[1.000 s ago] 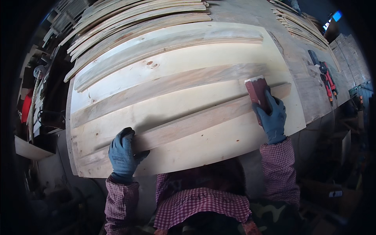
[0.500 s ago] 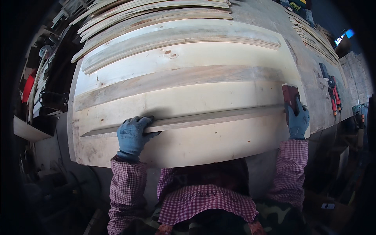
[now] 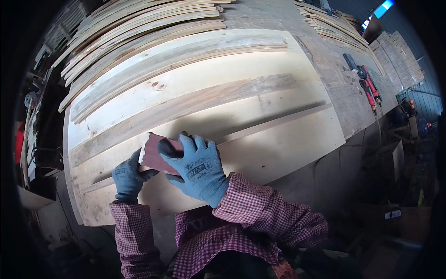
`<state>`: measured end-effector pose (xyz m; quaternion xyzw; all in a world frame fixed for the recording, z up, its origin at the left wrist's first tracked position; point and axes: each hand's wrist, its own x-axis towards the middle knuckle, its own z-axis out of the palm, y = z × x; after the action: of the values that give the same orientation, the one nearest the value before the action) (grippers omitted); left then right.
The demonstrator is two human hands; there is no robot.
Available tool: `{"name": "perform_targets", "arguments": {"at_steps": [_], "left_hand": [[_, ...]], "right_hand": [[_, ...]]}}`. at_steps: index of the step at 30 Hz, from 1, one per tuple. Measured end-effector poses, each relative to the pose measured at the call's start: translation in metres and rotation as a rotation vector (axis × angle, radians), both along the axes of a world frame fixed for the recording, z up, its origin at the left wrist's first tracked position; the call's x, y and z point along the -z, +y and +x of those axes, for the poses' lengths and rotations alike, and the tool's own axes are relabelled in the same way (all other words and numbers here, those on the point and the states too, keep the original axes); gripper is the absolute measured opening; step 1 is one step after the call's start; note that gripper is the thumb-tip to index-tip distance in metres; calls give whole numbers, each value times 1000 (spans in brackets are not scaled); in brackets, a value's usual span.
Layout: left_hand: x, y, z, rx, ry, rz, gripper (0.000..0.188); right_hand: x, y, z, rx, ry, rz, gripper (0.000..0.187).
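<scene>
A long, narrow wooden strip (image 3: 273, 123) stands on edge across a pale wooden board (image 3: 251, 169). My left hand (image 3: 127, 179), in a blue-grey glove, grips the strip near its left end. My right hand (image 3: 200, 169), gloved alike, holds a block of dark red sandpaper (image 3: 160, 160) with a torn pale edge. The sandpaper lies over the strip, close beside my left hand, and hides that part of the wood. Beyond the strip, a flat wooden slat (image 3: 195, 109) lies on the board.
Farther back on the board lies a small stack of slats (image 3: 186, 56). More slats (image 3: 139, 23) are piled at the far left, and another pile (image 3: 332, 28) lies at the far right. A red and black power tool (image 3: 364, 81) rests on the table's right side.
My right hand has swept the sandpaper from the strip's right end to near my left hand. The strip now stands more upright on its edge. The view has shifted right.
</scene>
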<state>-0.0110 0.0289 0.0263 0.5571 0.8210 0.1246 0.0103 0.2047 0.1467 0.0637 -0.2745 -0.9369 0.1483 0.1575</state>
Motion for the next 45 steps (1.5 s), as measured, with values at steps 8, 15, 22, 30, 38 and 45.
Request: {"name": "perform_targets", "arguments": {"at_steps": [8, 15, 22, 30, 38, 45], "left_hand": [[-6, 9, 10, 0, -147, -13, 66], [1, -3, 3, 2, -79, -16, 109], [4, -6, 14, -48, -39, 48, 135], [-4, -1, 17, -127, -138, -21, 142], [-7, 6, 14, -60, -110, -10, 141], [6, -1, -5, -39, -56, 26, 138]], "right_hand": [[16, 214, 283, 1100, -288, 138, 67], [-12, 206, 218, 893, -498, 70, 63], [-35, 48, -15, -173, -340, -193, 57], [-57, 99, 51, 10, -473, -223, 64], [-28, 235, 275, 840, -589, -91, 65], [-7, 25, 38, 132, -22, 125, 69]]}}
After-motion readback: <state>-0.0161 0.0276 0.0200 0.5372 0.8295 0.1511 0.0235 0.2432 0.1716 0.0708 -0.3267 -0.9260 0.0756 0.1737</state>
